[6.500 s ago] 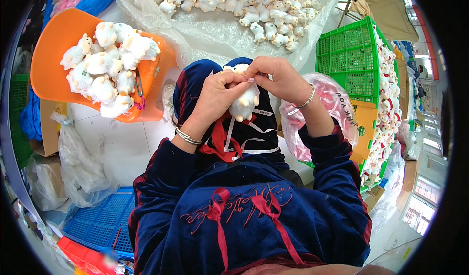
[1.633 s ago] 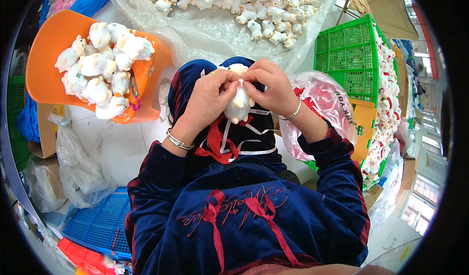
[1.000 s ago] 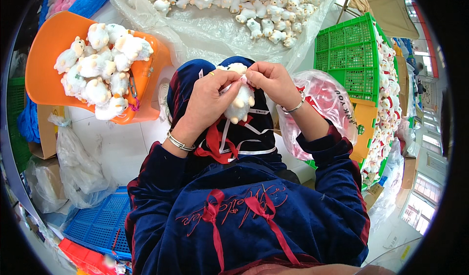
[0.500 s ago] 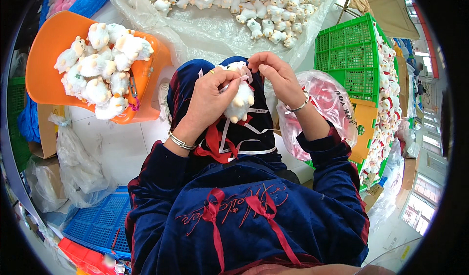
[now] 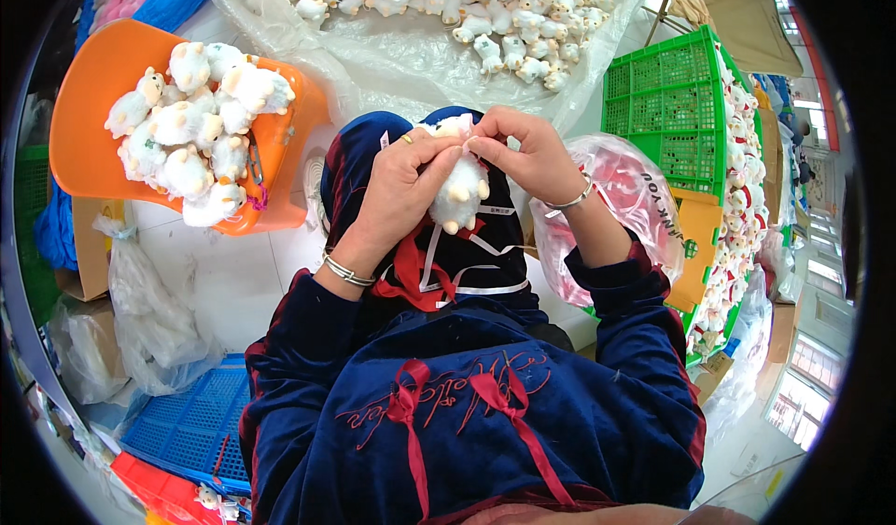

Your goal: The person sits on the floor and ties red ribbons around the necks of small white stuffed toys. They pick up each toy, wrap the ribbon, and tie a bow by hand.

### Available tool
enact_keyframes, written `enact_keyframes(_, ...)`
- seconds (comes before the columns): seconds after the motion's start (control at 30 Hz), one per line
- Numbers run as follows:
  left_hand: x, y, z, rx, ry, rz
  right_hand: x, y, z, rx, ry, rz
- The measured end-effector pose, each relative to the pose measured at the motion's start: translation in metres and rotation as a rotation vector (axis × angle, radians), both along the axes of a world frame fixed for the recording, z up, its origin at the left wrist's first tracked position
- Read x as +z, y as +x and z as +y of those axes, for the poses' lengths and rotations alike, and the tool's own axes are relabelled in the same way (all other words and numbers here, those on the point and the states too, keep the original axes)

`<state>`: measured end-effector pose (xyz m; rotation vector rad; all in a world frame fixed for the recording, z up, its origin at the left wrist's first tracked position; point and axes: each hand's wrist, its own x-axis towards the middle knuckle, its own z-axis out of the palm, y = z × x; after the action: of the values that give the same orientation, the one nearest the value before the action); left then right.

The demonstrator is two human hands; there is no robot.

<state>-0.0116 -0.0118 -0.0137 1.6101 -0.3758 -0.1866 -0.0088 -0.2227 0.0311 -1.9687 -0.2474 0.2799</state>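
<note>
A small white plush animal (image 5: 459,192) rests on my lap between my hands, its cream feet toward me and its head partly hidden by my fingers. My left hand (image 5: 397,182) is closed at the toy's neck, thumb and fingers pinching a pale ribbon. From the other side, my right hand (image 5: 534,159) meets it fingertip to fingertip, pinching the same ribbon; little of the ribbon shows. Red ribbon (image 5: 411,268) and several white strips (image 5: 490,290) lie across my dark trousers, just below the toy.
An orange chair (image 5: 93,124) at the left bears a heap of similar plush toys (image 5: 191,119). More toys (image 5: 523,21) lie on plastic sheeting (image 5: 373,58) ahead. At the right stand a pinkish plastic bag (image 5: 607,208) and a green crate (image 5: 663,105). A blue crate (image 5: 191,422) is lower left.
My right hand has moved left and down, from apart with loosely curled fingers to pinching against my left fingertips. My left hand and the toy have hardly moved.
</note>
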Motion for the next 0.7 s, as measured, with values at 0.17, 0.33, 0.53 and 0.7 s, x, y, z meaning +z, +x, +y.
enact_keyframes(0.17,-0.002,-0.001,-0.002,0.010,-0.024,0.019,0.007,0.001,0.000,0.014,0.029,0.173)
enact_keyframes(0.33,0.001,-0.001,-0.003,0.010,-0.011,0.064,0.000,-0.001,-0.002,-0.065,0.109,0.209)
enact_keyframes(0.53,-0.001,-0.001,-0.001,0.000,0.016,0.096,0.000,0.016,-0.009,-0.071,0.029,-0.002)
enact_keyframes(0.7,0.001,-0.001,-0.002,-0.001,0.010,0.078,0.001,0.021,-0.004,0.054,-0.131,-0.030)
